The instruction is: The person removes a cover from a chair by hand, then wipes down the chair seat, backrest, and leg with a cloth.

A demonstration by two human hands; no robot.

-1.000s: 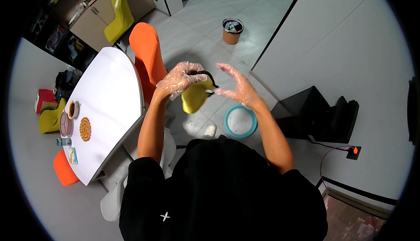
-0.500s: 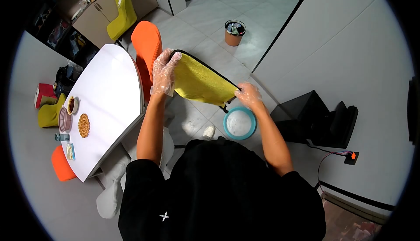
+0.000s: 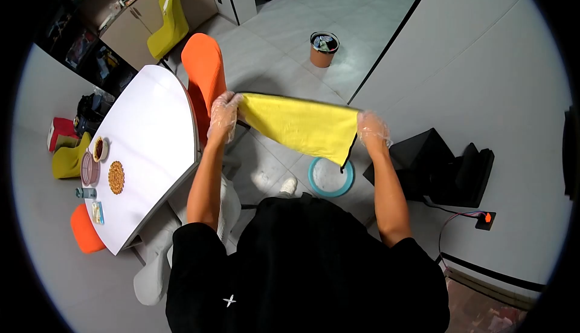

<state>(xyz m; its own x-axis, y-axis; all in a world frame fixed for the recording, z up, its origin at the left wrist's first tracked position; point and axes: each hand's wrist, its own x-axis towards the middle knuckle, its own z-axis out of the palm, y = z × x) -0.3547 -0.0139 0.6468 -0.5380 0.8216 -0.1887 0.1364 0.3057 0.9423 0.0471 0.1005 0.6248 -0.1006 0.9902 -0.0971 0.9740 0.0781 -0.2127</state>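
Observation:
A yellow cleaning cloth [image 3: 299,124] with dark edging is stretched between my two hands in front of me. My left hand [image 3: 223,115], in a clear plastic glove, is closed on its upper left corner. At the upper right corner, my right hand [image 3: 373,130], gloved the same way, grips the cloth. The lower edge hangs free, and one dark-trimmed corner dangles over a basin [image 3: 331,177] with a blue rim on the floor. The cloth covers part of that rim.
To the left stands a white table [image 3: 151,109] with a round woven mat [image 3: 116,177] on it. An orange chair [image 3: 204,61] is beside the table. A brown bucket [image 3: 322,55] stands on the floor ahead. Black box-like equipment [image 3: 423,167] sits by the right wall.
My right hand has moved right and my left hand slightly down, so the cloth is now pulled wider and flatter. Its smooth yellow face shows now.

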